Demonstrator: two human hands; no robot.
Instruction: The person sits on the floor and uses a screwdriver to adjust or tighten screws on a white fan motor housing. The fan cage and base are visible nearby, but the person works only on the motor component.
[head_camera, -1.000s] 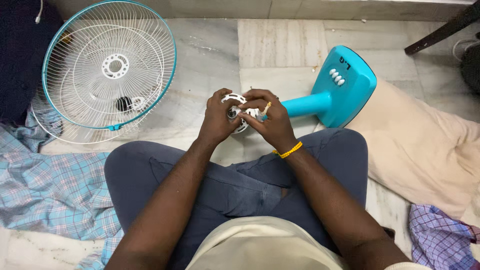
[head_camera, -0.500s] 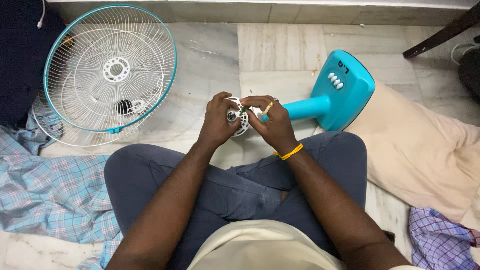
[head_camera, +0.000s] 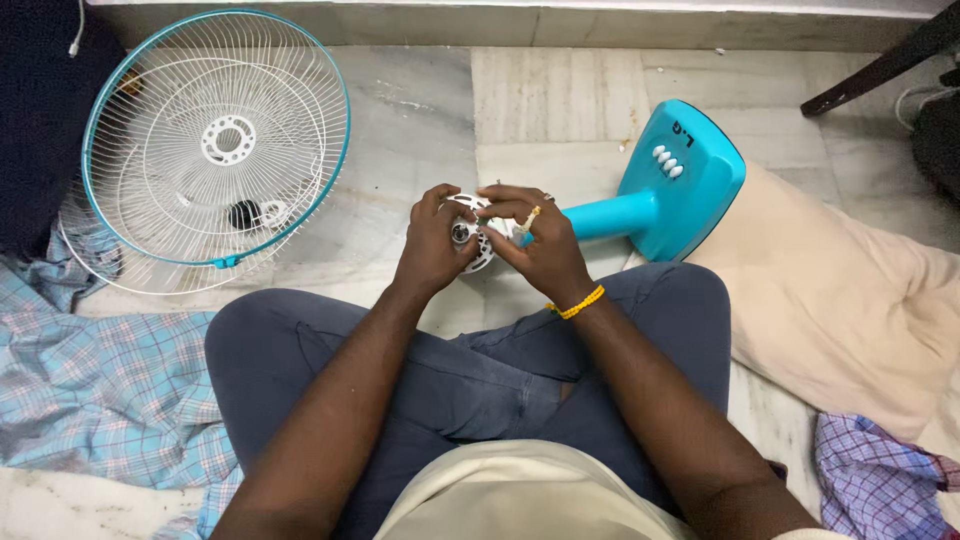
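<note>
Two hands hold a fan part in the middle of the frame.
The left hand and right hand have fingers closed around the white fan motor.

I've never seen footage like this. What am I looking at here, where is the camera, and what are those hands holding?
The camera sits on a person's head and looks down, so you see their own arms and crossed legs as they sit on a marble floor. There is no machine, only bare hands. The left hand and the right hand together hold a small white fan motor part on the end of a turquoise fan stand that lies on the floor. The right hand also pinches a thin yellowish tool. To the left lie white wire fan guards with a turquoise rim. Checked cloths and a beige cloth lie around.
</note>
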